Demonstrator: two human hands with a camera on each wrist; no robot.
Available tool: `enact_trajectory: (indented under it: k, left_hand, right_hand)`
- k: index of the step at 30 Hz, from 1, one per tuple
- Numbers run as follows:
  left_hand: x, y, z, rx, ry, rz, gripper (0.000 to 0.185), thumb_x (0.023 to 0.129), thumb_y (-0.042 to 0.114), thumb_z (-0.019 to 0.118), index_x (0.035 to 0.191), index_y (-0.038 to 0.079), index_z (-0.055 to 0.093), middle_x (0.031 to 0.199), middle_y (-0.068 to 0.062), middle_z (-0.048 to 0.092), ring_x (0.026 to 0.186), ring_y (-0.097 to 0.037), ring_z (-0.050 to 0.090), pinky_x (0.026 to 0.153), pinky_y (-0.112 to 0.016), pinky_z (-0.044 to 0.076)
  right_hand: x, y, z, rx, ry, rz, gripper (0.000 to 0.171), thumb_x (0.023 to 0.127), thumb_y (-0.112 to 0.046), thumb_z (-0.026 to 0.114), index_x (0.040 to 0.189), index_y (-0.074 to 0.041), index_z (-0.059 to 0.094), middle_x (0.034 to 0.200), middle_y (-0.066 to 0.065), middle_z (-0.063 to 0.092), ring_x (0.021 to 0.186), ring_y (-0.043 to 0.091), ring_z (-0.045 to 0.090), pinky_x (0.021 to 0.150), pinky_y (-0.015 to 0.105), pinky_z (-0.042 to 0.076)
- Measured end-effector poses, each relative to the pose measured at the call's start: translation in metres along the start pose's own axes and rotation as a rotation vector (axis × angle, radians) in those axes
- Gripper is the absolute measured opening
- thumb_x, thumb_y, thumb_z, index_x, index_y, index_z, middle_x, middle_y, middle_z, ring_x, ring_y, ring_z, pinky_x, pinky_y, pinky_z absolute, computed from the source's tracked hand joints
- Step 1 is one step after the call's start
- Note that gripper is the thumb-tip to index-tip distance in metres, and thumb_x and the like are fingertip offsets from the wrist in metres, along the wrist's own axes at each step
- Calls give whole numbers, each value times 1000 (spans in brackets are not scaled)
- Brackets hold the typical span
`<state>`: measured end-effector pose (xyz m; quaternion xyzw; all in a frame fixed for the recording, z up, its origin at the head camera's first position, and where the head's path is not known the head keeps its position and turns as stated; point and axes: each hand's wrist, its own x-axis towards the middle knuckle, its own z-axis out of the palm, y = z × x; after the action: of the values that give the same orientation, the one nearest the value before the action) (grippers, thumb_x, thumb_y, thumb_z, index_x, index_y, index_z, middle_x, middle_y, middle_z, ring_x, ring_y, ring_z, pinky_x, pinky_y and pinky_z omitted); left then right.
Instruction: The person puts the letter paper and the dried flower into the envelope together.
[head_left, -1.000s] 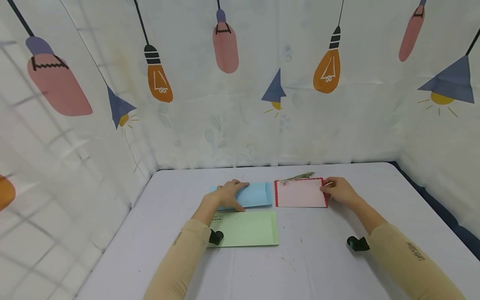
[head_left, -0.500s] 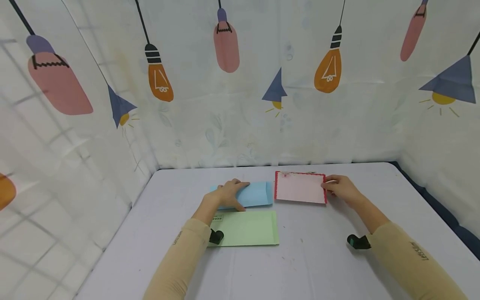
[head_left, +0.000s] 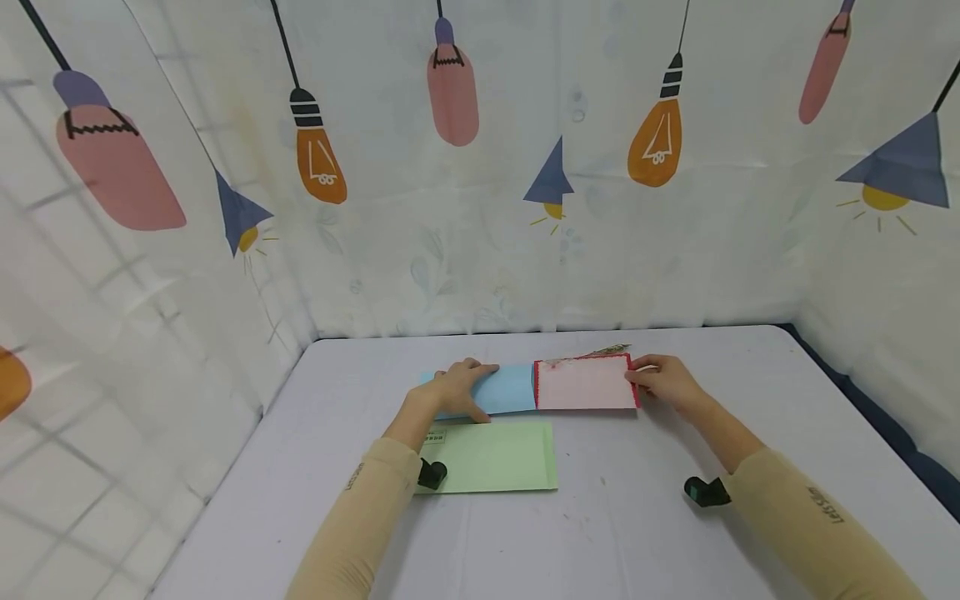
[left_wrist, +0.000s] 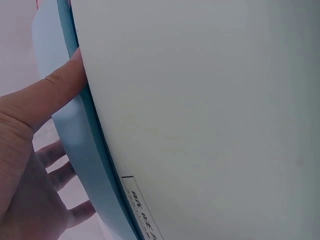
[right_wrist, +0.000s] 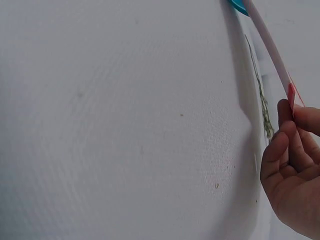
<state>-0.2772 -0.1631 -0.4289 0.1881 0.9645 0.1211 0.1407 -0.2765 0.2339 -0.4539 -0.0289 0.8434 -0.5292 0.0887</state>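
Note:
A pale pink card [head_left: 585,385] with a red border stands near the back of the table, its left edge at the right end of a light blue envelope [head_left: 513,388]. My right hand [head_left: 667,383] pinches the card's right edge between thumb and fingers; the right wrist view shows the card [right_wrist: 270,47] nearly edge-on. Across the blue envelope lies my left hand [head_left: 457,388], thumb at the near long edge and other fingers at the far one. In the left wrist view the thumb [left_wrist: 65,82] presses on the envelope's edge. The hand hides the envelope's left part.
A light green envelope [head_left: 495,458] with a small printed box lies just in front of the blue one. Behind the card is a dried sprig [head_left: 611,350]. The white-covered table [head_left: 637,533] ends at a patterned curtain [head_left: 480,250].
The pink card first lifted slightly, then came down and left until its left edge met the blue envelope's right end. The right hand moved with it; the left hand stayed still.

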Motion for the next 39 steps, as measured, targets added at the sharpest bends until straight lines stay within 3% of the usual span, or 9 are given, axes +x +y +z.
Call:
enact_trajectory:
  k: [13,24,32,39]
  left_hand:
    - [0,-1,1,-15,-7,0,98,79,43,90,161,28,37,158,-9,36,143,-34,35,107,-65,33]
    - [0,0,1,-9,-5,17,97,81,42,89,161,26,36,159,-10,35,144,-33,34,110,-63,31]
    - [1,-1,0,2,-6,20,97,81,42,88,161,27,35,159,-10,35,144,-33,34,110,-64,30]
    - [1,-1,-1,2,-9,19,98,81,43,88,162,25,35,160,-11,34,146,-34,33,111,-64,29]
  right_hand:
    - [-2,-5,4,-73,-21,-73,26,98,-13,70,112,8,62,80,2,64,71,15,54,64,30,48]
    - [4,-5,0,-156,-86,-57,20,97,-11,70,107,6,65,88,8,65,72,20,53,65,34,45]
    - [9,-10,6,-219,-73,-40,23,97,-12,70,109,6,66,90,8,66,77,20,55,66,32,46]
    - [15,-16,21,-187,-18,-40,33,96,-15,71,118,8,62,98,13,69,82,22,59,68,31,49]
